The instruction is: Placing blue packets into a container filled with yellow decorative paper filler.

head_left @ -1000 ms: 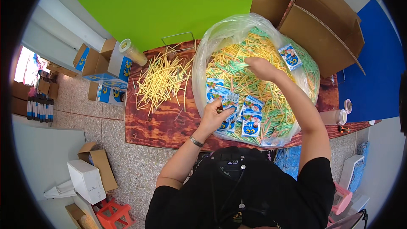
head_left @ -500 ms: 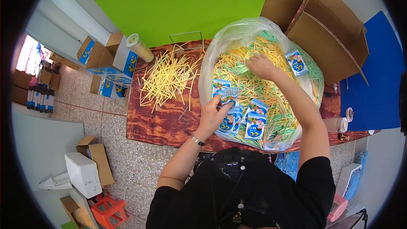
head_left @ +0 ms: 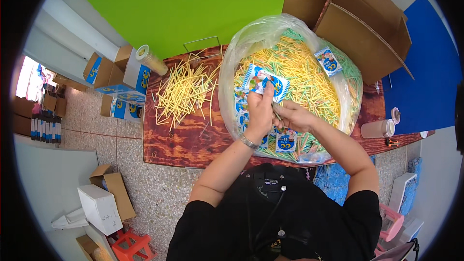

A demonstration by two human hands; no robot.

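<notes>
In my left hand [head_left: 260,112] is a blue and white packet [head_left: 267,81], pinched under the thumb and held up over the large clear plastic bag [head_left: 233,50]. My right hand [head_left: 296,117] is closed just below the packet, close to my left fingers; what lies between its fingertips is mostly hidden. The open bag is full of short thin yellow and green sticks [head_left: 302,63]. More packets of the same kind lie at the bag's near left, among them one packet [head_left: 286,141] below my right hand. Another packet [head_left: 328,61] rests at the bag's right side.
Long yellow sticks [head_left: 186,92] lie in a loose heap on the red-brown wooden table [head_left: 169,147], beside a clear cylinder [head_left: 152,60]. A cardboard box [head_left: 367,34] stands behind the bag at right. A pale bottle [head_left: 378,129] lies near the table's right end.
My left hand has lifted a packet off the group at near left. My right hand has drawn back from the sticks at the bag's middle to beside my left hand.
</notes>
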